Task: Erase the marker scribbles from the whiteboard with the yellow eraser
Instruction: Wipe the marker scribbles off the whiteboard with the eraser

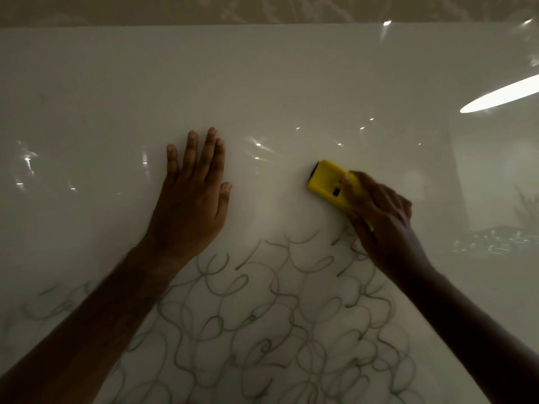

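Glossy white whiteboard (262,83) fills nearly the whole view, its far edge running straight across near the top of the frame, with a patterned beige wall (145,10) beyond it. The surface reflects room lighting: one long bright streak (501,94) at the far right and scattered small glints across the middle. Grey marker scribbles (262,316), looping and overlapping, cover the near half of the board from the left forearm across to the right forearm; the far half of the board shows no marks. The uppermost loops lie just near of both hands. Left hand (192,193) lies flat on the board at centre left, palm down, fingers straight and pointing far, thumb out to the right; it holds nothing. Its wrist and forearm lie over the left portion of the scribbles. Right hand (379,211) sits at centre right, well apart from the left hand, fingers curled over the near right end of the yellow eraser (326,182) and gripping it. The eraser is a yellow block lying against the board, angled with its free end toward the far left; a small dark opening shows on its top face and a dark strip at its far left end. It rests just far of the nearest scribble lines.
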`<state>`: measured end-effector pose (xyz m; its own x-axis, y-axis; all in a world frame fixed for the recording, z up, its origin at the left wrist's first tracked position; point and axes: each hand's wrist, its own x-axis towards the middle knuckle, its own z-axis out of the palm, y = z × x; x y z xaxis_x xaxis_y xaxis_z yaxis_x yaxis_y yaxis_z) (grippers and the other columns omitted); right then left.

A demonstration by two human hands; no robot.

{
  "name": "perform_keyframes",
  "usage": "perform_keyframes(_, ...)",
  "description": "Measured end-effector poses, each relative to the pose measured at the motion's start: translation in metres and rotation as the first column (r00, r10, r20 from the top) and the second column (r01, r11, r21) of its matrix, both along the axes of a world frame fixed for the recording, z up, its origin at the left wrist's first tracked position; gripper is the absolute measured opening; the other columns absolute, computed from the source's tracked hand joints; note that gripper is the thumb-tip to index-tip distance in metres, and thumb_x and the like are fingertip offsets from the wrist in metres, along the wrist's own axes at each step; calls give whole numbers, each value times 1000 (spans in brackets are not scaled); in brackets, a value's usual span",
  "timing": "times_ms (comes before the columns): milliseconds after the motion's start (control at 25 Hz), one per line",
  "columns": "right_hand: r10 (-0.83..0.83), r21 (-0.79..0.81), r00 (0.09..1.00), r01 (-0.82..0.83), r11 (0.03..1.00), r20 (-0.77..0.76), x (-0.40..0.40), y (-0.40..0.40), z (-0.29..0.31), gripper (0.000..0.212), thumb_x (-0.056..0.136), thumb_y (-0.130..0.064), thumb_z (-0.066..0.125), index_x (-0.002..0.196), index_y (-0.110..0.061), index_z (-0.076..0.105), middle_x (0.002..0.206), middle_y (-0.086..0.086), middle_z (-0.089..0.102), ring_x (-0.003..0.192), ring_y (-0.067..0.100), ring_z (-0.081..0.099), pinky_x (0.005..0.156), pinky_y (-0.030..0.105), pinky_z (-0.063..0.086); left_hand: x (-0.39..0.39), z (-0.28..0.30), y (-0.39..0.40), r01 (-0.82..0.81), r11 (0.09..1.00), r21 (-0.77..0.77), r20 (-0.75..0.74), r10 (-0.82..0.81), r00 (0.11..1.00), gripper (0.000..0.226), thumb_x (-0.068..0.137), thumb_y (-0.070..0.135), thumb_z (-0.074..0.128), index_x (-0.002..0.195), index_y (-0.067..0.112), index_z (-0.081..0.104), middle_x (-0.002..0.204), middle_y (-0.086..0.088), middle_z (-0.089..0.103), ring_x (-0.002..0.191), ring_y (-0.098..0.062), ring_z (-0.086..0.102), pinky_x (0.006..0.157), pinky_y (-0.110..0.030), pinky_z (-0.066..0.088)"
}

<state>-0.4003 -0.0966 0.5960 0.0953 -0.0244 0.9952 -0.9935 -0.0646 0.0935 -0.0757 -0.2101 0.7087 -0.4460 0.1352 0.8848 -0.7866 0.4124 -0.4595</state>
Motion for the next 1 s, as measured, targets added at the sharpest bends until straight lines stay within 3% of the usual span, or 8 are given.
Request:
perform_keyframes(120,14,39,997,-11,999,-77,9,3,-53,49,116,-36,47,163,-23,46,168,8,45,139,34,57,106,53,43,-1,-1,0,10,1000,-8,-2,-10,1000,69,110,33,29,169,-2,21,179,-20,16,165,-46,14,133,-65,9)
perform_keyframes(240,-18,56,998,22,998,-60,-5,12,-83,51,114,-34,51,163,-25,43,167,8,47,139,35,59,104,53,45,0,0,-2,16,1000,-4,11,-16,1000,69,110,33,31,169,-3,22,179,-21,17,165,-46,15,133,-65,10)
perform_keyframes(520,30,-3,990,-29,1000,137,-12,4,-29,56,110,-33,52,165,-25,43,169,11,43,144,34,47,111,49,37,4,1,0,7,1000,2,38,-7,999,70,111,35,32,169,-3,22,179,-21,17,165,-46,16,133,-62,12)
perform_keyframes(640,42,-10,998,-42,999,41,17,-4,-32,50,116,-37,47,164,-22,45,169,10,44,143,33,51,111,49,38,5,1,-1,6,1000,1,40,-6,999,70,111,35,33,169,-3,22,179,-21,16,165,-44,15,134,-62,12)
perform_keyframes(800,34,66,994,-27,997,-103,30,3,-81,49,116,-36,50,162,-23,47,168,6,46,139,34,59,104,53,46,7,1,-2,5,1000,9,52,-6,999,71,112,37,33,169,-2,21,179,-20,16,166,-42,14,134,-60,12)
perform_keyframes(1000,-63,37,997,64,997,-41,5,18,-93,53,112,-34,53,163,-24,46,165,9,50,132,37,63,99,53,47,24,-3,-3,28,999,41,75,-31,997,72,113,41,31,170,-2,20,180,-19,15,166,-39,15,135,-55,11)
